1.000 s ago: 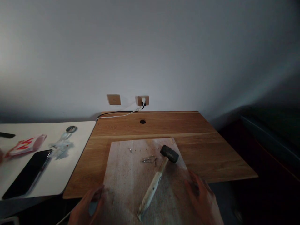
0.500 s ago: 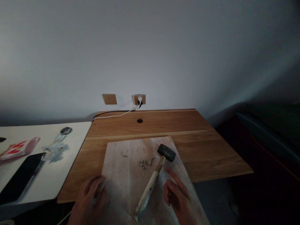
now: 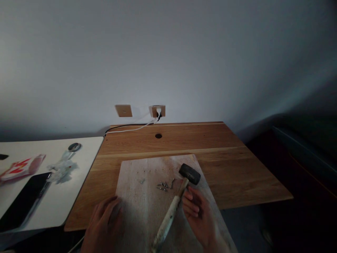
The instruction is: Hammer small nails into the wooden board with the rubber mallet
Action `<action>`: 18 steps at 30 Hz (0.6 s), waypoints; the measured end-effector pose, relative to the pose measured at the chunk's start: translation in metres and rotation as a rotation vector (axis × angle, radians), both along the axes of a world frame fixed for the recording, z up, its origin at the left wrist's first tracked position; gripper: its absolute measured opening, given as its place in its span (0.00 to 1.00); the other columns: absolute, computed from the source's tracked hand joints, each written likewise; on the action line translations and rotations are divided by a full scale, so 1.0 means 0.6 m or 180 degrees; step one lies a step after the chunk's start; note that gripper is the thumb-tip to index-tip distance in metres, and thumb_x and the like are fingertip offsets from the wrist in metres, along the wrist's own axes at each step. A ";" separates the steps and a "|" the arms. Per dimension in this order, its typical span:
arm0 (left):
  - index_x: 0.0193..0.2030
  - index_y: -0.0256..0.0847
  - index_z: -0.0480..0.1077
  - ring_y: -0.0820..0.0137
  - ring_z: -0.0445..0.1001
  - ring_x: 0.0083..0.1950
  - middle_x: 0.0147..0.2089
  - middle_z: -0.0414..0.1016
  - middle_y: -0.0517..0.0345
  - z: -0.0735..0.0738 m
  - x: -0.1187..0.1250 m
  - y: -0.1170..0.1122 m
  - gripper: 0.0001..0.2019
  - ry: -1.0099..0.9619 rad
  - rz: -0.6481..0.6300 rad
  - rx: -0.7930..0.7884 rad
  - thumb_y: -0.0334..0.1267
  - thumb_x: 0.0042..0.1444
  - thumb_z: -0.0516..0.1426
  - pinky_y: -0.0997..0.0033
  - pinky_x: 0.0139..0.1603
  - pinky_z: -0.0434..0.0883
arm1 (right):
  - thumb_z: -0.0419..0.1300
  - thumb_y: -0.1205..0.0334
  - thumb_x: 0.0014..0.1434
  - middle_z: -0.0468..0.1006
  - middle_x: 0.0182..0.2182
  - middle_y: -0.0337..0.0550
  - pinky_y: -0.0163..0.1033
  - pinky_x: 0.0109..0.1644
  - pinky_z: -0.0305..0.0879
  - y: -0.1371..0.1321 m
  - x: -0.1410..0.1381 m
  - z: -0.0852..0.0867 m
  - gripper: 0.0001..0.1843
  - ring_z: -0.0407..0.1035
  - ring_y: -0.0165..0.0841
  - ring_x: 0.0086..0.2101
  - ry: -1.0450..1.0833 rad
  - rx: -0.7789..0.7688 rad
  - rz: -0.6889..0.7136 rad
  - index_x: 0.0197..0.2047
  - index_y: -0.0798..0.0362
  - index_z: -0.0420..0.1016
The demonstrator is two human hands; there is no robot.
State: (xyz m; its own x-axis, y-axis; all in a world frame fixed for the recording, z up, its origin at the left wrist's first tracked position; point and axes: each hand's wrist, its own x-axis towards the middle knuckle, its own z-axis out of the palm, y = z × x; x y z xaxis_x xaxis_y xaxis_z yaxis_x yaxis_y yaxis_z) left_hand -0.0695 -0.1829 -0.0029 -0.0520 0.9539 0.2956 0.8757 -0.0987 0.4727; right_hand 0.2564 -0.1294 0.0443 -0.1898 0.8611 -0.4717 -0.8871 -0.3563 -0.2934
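Fingers (image 3: 190, 206) curling in beside the hammer (image 3: 171, 209) neck

On the right hand (image 3: 201, 219), the fingers are bending loosely toward the palm, just right of the hammer's handle and close below its dark head; whether they are gripping the handle, I cannot tell. The left hand (image 3: 104, 219) is resting at the left edge of a pale board (image 3: 139, 214), its thumb standing slightly apart from the other fingers; whether they are pinching the edge, I cannot tell.

The hammer is lying slantwise on the board, its head pointing toward the far right corner and its worn, whitish handle running toward the near side. Several small metal pieces (image 3: 163, 186) are lying in a loose cluster left of the hammer head, and another small piece (image 3: 142, 181) is lying farther left. Beyond them, small dark marks (image 3: 156, 170) are forming a row near the board's far edge.

The board is covering part of a wooden bench (image 3: 252, 172) and reaching past its near edge. On a white bench (image 3: 86, 165) to the left, a black phone (image 3: 25, 198) is lying beside crumpled plastic (image 3: 61, 169).
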 end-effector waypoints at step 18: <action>0.52 0.47 0.74 0.57 0.77 0.53 0.54 0.77 0.52 0.005 0.007 0.008 0.12 0.0177 -0.0115 0.0007 0.43 0.65 0.55 0.55 0.52 0.79 | 0.71 0.49 0.55 0.72 0.21 0.33 0.30 0.21 0.64 0.004 0.074 0.038 0.20 0.64 0.25 0.19 -0.1516 -0.0298 -0.0005 0.46 0.52 0.81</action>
